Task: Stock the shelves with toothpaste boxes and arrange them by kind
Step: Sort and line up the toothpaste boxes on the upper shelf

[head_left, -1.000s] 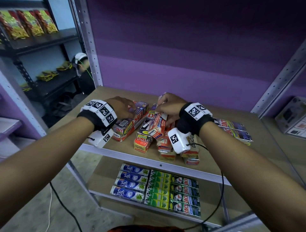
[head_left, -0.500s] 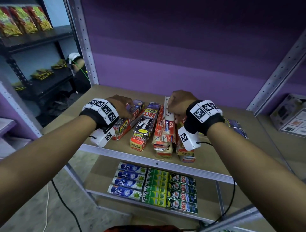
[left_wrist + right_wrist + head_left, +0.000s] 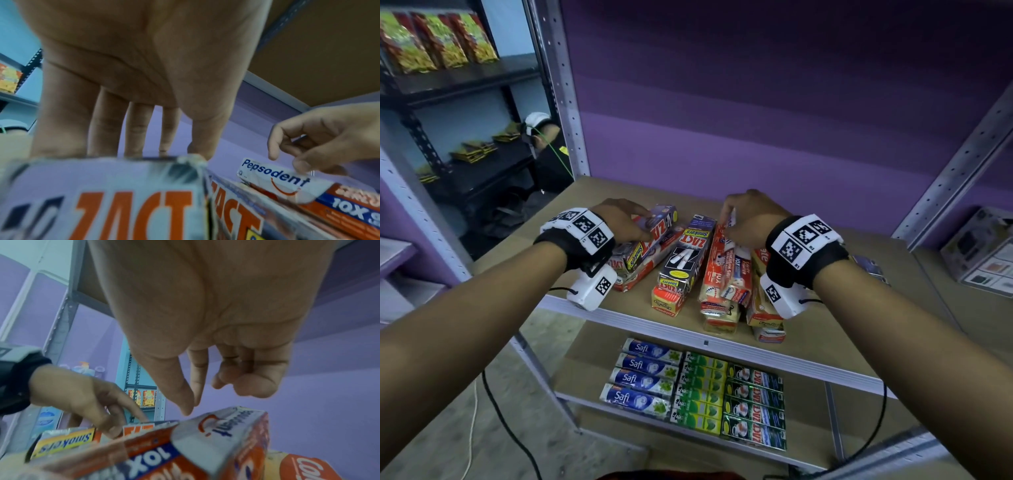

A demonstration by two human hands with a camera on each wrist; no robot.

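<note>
My right hand [image 3: 751,219] pinched the far end of the Pepsodent box [image 3: 726,263], long axis near-to-far, mid-shelf [image 3: 825,329]. Left hand [image 3: 625,221], fingers straight, rested on the Zact box [image 3: 654,233] leftward.

Off to our left we see a dark rack [image 3: 458,82] with red and yellow snack bags [image 3: 438,41] standing on its top shelf and flatter yellow packets [image 3: 479,149] on the one below. A person's arm [image 3: 544,128] shows behind the grey upright [image 3: 558,85]. At the far right we see a white carton [image 3: 983,253], and cables [image 3: 493,407] trail across the floor
</note>
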